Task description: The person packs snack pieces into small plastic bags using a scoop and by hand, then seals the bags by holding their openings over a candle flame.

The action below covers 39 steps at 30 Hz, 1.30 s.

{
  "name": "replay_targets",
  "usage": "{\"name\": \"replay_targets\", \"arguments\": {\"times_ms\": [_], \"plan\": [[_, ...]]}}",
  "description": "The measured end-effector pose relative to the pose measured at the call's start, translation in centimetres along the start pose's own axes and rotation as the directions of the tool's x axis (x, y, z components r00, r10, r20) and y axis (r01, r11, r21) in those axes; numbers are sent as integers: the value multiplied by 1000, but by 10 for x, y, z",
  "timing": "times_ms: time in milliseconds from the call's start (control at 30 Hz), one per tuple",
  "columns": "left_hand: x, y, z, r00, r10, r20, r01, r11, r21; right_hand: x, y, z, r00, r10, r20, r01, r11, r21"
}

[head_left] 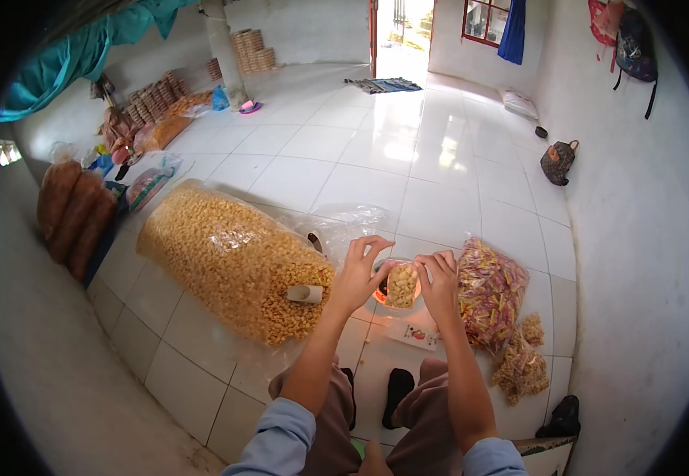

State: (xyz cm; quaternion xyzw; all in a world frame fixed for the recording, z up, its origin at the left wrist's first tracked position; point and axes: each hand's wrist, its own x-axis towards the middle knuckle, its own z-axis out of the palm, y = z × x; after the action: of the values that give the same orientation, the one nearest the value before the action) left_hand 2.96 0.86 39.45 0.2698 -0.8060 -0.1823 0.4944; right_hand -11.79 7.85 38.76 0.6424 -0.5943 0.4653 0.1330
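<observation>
A small clear plastic bag of pale yellow puffed snacks point(401, 289) hangs upright between my hands. My right hand point(438, 284) pinches its upper right corner. My left hand point(358, 274) is at the bag's left side, index finger stretched out and thumb close to the bag's edge. Behind the bag is a round container point(414, 265) with an orange glow inside, partly hidden. Below it, a white printed packet point(413, 334) lies on the floor. To the left, a big clear sack of yellow snacks point(225, 254) lies open, with a white scoop point(305, 294) resting in it.
On the right lie a bag of pink and yellow wrapped pieces point(491, 293) and filled snack bags point(521, 369). Brown sacks point(74, 208) lean at the left wall. Stacked goods point(154, 97) stand farther back. A mat point(384, 85) lies before the doorway.
</observation>
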Motion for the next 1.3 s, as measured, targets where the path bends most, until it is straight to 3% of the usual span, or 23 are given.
{"name": "replay_targets", "arguments": {"times_ms": [133,233,300,433,500,567,600,667,700,767,900,1000,1300], "plan": [[6,-2,1,992,107,66,-101,991,-87,2,-7,-1,999,-13,50,12,1000,26],[2,-13,4,984,45,175,-40,999,-34,0,-5,2,998,-13,59,11,999,41],[2,-17,6,972,-29,232,54,993,-102,-1,-3,2,998,-15,53,13,999,43],[2,-17,5,981,0,195,30,988,-149,-2,4,0,995,14,99,-19,998,52],[2,-16,5,963,-82,258,123,981,-147,-2,9,-1,992,34,122,-41,997,59],[2,-14,6,944,-145,297,196,969,-148,-4,15,-2,964,176,202,-217,954,205],[4,-14,6,920,-205,334,265,954,-144,-4,19,-2,965,173,197,-213,955,208],[9,-11,5,893,-257,369,323,937,-131,-2,22,0,840,375,393,-530,724,441],[11,-10,6,859,-311,407,387,915,-117,-2,25,1,838,375,396,-532,721,443],[12,-14,11,841,-341,420,418,902,-105,2,21,-3,706,452,545,-707,489,511],[0,-46,44,787,-380,485,497,857,-135,-28,56,33,653,539,533,-748,349,564],[-24,-80,76,680,-483,552,654,739,-159,-59,83,63,506,635,584,-805,104,584],[-129,-162,157,498,-623,603,839,521,-154,-149,135,126,253,758,601,-885,-71,461]]}}
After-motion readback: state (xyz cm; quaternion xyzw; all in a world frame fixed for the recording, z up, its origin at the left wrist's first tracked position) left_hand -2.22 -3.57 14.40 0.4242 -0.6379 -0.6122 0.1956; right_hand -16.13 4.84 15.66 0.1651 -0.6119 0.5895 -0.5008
